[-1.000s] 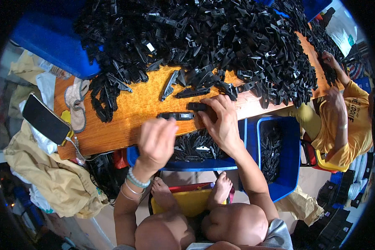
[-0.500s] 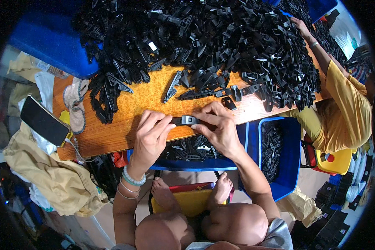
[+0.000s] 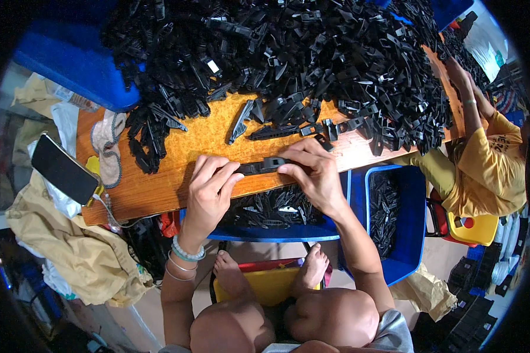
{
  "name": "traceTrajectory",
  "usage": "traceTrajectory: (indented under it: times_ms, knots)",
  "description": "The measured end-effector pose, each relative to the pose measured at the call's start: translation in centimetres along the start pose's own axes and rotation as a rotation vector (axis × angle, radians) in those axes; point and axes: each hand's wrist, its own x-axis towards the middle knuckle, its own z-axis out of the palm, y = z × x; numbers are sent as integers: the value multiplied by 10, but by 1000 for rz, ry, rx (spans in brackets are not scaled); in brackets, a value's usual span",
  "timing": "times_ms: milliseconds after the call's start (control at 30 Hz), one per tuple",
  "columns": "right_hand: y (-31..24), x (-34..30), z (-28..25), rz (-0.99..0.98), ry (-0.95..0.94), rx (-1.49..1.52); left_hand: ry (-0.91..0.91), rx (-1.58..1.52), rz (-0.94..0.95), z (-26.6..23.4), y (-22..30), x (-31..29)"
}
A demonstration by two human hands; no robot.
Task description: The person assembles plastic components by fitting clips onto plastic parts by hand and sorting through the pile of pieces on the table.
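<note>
Clerk: Count over the wooden table [image 3: 141, 197]?
Checker: Hands, two: left hand [image 3: 210, 191], right hand [image 3: 315, 176]. Black part [image 3: 259, 167] between them, one.
Clerk: On the table?
Checker: Piled black parts [image 3: 312, 65], too many to count.
Clerk: Table's left end?
Checker: Phone [image 3: 65, 170], one; grey cloth [image 3: 108, 150], one.
Clerk: Around the table?
Checker: Blue bins [image 3: 407, 250], at least four; co-worker [image 3: 489, 185], one.

Tabletop [image 3: 176, 156] brightly lit, glare nr my R hand [image 3: 315, 176]; parts pile [image 3: 277, 65] v. dark upper L, detail lost; fisheye bends edges, corners blk.
</note>
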Motion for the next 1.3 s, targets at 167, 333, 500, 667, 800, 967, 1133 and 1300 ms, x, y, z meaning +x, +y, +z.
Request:
traceTrajectory:
  times_ms: [167, 333, 500, 667, 800, 967, 1133, 1300]
  knots:
    - [1, 2, 3, -89, -6, -69, -29, -20, 10, 1, 2, 2]
    - [0, 1, 8, -214, -9, -243, -94, -37, 39, -1, -4, 4]
    - [-3, 2, 7, -163, -22, -178, -48, -18, 16, 2, 1, 1]
    - [5, -1, 4, -77, -44, 0, -69, -6, 9, 1, 3, 3]
    - [2, -2, 4, -42, -17, 33, -79, -25, 9, 3, 1, 4]
    - [-8, -1, 8, -151, -67, -235, -92, 20, -33, 1, 4, 6]
    - [4, -6, -1, -5, 236, 33, -77, 39, 8, 3, -1, 6]
    - [-3, -6, 2, -111, 38, -149, -93, 72, 11, 3, -3, 4]
